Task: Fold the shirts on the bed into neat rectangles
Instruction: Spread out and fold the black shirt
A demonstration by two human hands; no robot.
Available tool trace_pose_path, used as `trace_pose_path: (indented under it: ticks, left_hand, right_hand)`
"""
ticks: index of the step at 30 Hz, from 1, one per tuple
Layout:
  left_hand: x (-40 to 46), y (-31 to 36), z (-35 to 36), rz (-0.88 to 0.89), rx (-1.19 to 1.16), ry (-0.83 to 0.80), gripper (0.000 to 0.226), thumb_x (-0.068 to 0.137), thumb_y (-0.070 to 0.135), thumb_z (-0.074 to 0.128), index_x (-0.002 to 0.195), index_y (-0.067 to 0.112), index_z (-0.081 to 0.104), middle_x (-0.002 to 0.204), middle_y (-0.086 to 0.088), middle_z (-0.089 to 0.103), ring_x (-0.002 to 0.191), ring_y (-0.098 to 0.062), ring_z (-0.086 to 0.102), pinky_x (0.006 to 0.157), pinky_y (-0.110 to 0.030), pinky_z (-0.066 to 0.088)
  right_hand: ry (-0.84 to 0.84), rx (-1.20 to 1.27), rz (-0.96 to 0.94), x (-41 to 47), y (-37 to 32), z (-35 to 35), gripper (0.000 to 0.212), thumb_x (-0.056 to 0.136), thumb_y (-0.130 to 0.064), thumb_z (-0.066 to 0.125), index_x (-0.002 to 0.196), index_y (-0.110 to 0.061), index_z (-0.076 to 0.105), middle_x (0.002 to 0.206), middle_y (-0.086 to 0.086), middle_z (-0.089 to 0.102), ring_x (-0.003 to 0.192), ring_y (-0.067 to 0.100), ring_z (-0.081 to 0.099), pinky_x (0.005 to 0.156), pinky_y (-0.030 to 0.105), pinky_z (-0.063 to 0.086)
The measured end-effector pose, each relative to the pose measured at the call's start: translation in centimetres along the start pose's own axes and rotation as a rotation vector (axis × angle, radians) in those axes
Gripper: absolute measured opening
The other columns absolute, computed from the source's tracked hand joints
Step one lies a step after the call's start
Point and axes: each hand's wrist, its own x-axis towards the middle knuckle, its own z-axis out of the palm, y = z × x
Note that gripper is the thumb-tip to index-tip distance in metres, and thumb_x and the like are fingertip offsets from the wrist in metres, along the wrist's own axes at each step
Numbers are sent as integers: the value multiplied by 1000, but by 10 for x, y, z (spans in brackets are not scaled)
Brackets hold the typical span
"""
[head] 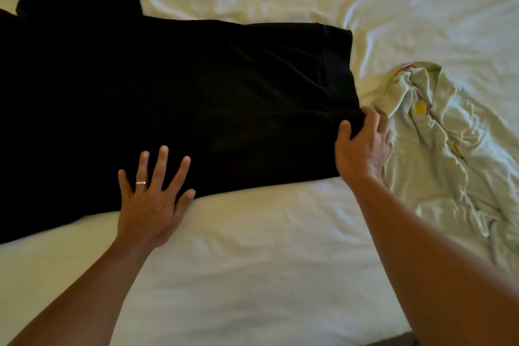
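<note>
Black shirt (179, 98) spread flat on bed (252, 261); left hand (153, 199) flat, fingers splayed, pinning near edge; right hand (362, 146) pinches hem corner; fold hem over evenly, keeping left anchor firm

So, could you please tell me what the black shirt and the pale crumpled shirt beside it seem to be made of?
Black shirt: soft matte knit, probably cotton jersey; it lies limp, without sheen. Pale shirt: thin light fabric, likely cotton too; it bunches into fine creases and shows coloured print patches.
</note>
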Motion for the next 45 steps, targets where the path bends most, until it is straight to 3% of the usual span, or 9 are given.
trace_pose_path:
  ticks: [2,5,11,15,20,26,33,39,45]
  left_hand:
    - [-1,2,6,-4,5,19,69,100,63,18,162,32,15,170,-9,4,155,-40,1,113,-76,10]
    - [0,2,7,-11,0,2,71,100,65,17,162,31,13,171,-7,1,156,-39,-2,114,-76,9]
    - [-11,12,7,-137,-7,-20,77,97,69,15,163,30,7,171,-4,-1,156,-35,-1,116,-73,10]
    - [-8,13,-6,-131,-31,-43,74,98,66,22,162,29,20,169,-8,16,153,-38,16,113,-69,20]
    - [4,-20,-34,-237,-183,245,55,98,51,41,130,14,66,135,-9,57,125,-33,48,99,-52,35]
    - [11,-111,-46,-511,-177,335,50,99,48,41,130,14,58,129,-17,52,119,-41,44,97,-56,33]
    - [18,-156,-47,-521,-46,227,49,107,48,32,106,10,62,107,-18,60,105,-44,53,96,-57,32]
    - [-3,-182,-27,-460,-56,269,53,108,49,20,96,8,51,81,-15,55,73,-39,55,65,-43,35]
    - [2,-161,-33,-581,-58,377,40,104,45,39,120,11,53,119,-20,54,108,-42,48,89,-52,35]
  right_hand:
    - [71,15,-204,-19,-13,5,53,97,-40,51,145,-20,45,152,7,40,136,32,37,107,44,27]
    - [-180,-195,-567,-44,-23,22,61,103,-53,32,159,-29,22,167,5,11,152,28,14,114,45,16]
    - [-426,-496,-564,-31,10,27,66,102,-62,8,157,-36,-16,163,-6,-31,152,14,-23,123,55,0]
    - [-336,-482,-538,-40,-17,26,66,103,-56,23,160,-25,10,169,5,-7,155,24,-4,119,52,11]
    - [-360,-190,-702,-65,-98,50,49,104,-43,41,146,-19,47,159,4,34,145,26,29,113,48,29]
    - [-558,-11,-855,-85,-220,100,42,106,-37,39,144,-24,50,144,-4,47,131,20,41,109,41,33]
    - [-907,-19,-741,-80,-285,121,18,101,-36,55,112,-31,68,115,-10,46,127,23,35,113,52,24]
    - [-780,-163,-824,-72,-280,136,22,102,-40,52,110,-22,64,113,-5,48,116,21,46,103,46,42]
    - [-352,-159,-985,-93,-245,131,41,102,-49,45,133,-24,55,139,2,44,126,26,37,102,41,32]
